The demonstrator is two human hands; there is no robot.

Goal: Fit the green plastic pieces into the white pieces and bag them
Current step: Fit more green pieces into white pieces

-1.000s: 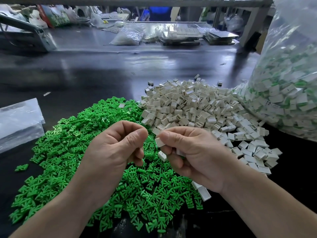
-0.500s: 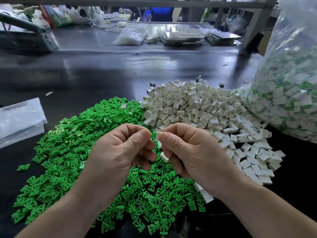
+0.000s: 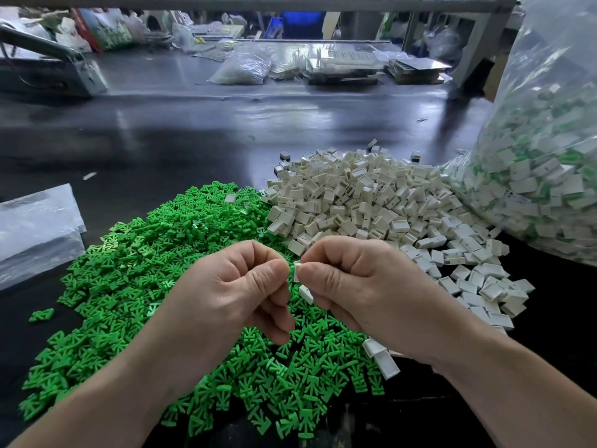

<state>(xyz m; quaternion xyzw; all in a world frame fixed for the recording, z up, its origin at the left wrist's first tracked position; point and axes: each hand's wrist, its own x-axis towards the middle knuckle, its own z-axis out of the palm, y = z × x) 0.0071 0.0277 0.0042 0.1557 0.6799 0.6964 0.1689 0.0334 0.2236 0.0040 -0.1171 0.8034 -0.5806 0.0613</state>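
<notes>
Above the green pile [image 3: 129, 270], the right hand [image 3: 355, 286] pinches a white piece [image 3: 296, 271], long axis upright; the left hand [image 3: 232, 292], fingers curled, meets it, grip hidden.

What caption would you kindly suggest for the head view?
Right hand pinches a white piece against left hand over green heap; white heap and filled bag beside.

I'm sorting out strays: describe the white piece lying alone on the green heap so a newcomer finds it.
Find the green heap left of the white heap. Near its far edge lies one white piece. It alone is ringed by green.
</notes>
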